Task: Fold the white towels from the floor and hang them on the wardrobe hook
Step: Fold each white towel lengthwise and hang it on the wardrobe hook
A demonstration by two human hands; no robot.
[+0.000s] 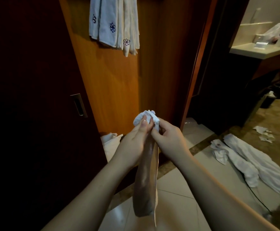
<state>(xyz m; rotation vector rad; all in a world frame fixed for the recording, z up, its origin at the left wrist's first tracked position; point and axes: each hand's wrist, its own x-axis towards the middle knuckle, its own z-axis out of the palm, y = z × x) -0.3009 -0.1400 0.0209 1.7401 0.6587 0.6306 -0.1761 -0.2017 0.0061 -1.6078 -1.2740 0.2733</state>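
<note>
Gripping a long white towel [146, 180] by its bunched top, the left hand [134, 140] and right hand [167, 135] meet in the near middle, fingers curled round the cloth while the rest hangs down between the forearms. Far above, folded towels [114, 24] hang on the wardrobe door [116, 84], each with a small flower emblem; no writing is readable. More white towels [252, 162] lie crumpled on the floor [182, 189] at right, near paper scraps [264, 133]. A desk [259, 49] stands far right.
</note>
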